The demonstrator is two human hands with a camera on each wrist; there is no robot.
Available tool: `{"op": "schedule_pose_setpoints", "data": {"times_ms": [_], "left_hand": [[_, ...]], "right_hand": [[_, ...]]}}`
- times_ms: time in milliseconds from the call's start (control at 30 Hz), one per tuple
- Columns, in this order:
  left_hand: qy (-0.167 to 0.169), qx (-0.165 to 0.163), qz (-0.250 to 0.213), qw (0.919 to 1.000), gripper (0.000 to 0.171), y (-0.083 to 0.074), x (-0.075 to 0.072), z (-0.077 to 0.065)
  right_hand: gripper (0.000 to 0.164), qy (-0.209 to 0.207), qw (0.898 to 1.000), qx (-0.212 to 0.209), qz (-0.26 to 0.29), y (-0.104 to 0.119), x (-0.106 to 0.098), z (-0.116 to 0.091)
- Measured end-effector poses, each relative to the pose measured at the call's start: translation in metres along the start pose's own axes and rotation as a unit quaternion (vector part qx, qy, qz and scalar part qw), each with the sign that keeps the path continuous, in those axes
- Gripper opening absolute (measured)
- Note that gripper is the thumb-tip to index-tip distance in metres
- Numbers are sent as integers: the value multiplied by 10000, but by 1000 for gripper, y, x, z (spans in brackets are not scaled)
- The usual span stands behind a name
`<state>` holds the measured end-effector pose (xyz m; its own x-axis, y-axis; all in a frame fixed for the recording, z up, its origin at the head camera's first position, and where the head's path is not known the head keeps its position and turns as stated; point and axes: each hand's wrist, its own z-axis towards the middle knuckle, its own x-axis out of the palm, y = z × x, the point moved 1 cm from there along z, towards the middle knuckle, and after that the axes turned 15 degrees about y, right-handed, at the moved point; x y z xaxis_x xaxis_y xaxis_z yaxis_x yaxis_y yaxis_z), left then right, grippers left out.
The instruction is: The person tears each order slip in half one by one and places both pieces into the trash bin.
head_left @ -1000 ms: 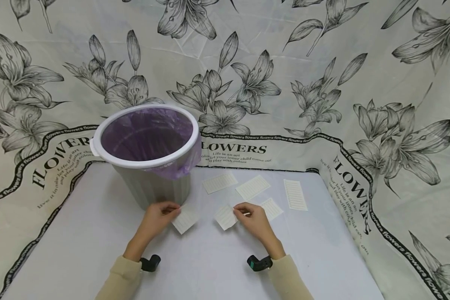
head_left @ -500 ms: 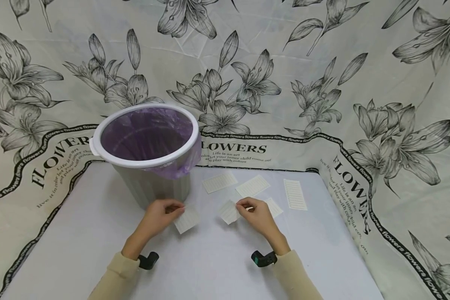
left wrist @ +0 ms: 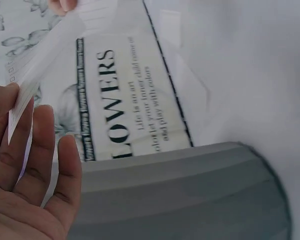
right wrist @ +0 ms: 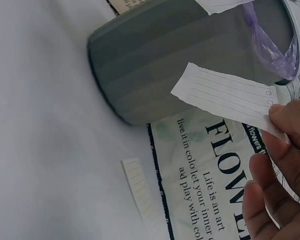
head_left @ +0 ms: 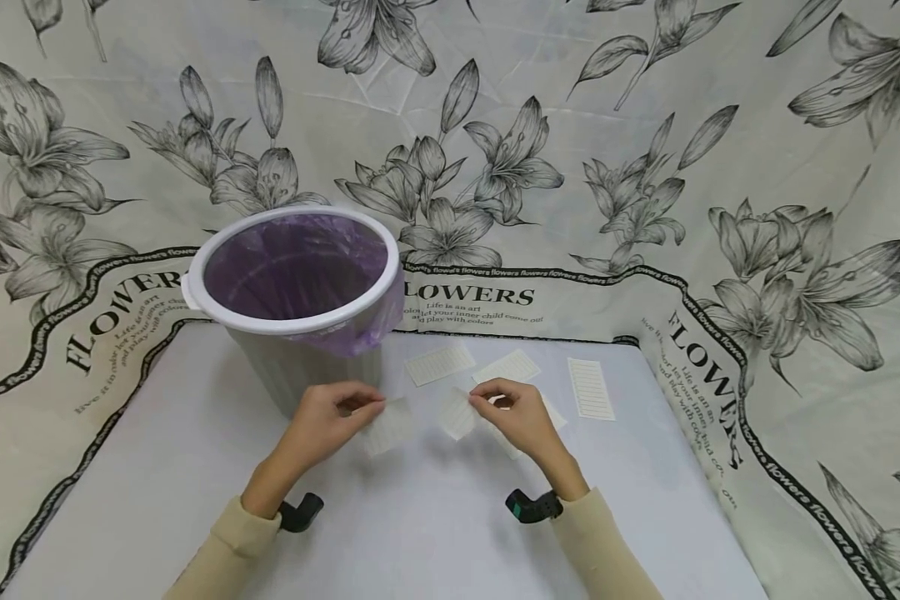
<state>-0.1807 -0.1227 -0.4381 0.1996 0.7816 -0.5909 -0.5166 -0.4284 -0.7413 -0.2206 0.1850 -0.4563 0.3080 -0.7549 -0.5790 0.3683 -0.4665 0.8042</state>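
Note:
My left hand pinches a small piece of white ruled paper between thumb and fingertips, in front of the bin. My right hand pinches another ruled piece by one edge; in the right wrist view this slip shows printed lines, small check boxes and a rough, torn-looking far end. The two pieces are held apart, above the white table. In the left wrist view the left-hand slip hangs at a slant from the thumb, the other fingers spread loosely behind it.
A grey bin with a white rim and purple liner bag stands at the back left. Ruled paper slips lie at the back, one of them farther right, another partly hidden behind my right hand. Flower-printed cloth hangs behind the table.
Both hands have moved up and farther away from me with their paper pieces, the left one also rightward. The slips on the table and the bin stay put.

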Motion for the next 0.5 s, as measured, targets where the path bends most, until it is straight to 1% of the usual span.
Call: {"op": "schedule_pose_setpoints", "data": {"times_ms": [133,233,300,500], "left_hand": [[-123,437,349,9984,11,-19,-11,5],[-254,790,616,9946,13,-32,-21,7],[-331,997,715,9919,15,-39,-29,9],[-542,1416,912,9842,19,-52,-49,11]], "right_hand": [[6,-7,9998,-174,-16,13,-7,5],[6,7,9996,-280,-28,22,-11,10],[6,15,9994,-346,-58,26,-13,13],[7,0,9983,-582,-93,38,-18,22]]}}
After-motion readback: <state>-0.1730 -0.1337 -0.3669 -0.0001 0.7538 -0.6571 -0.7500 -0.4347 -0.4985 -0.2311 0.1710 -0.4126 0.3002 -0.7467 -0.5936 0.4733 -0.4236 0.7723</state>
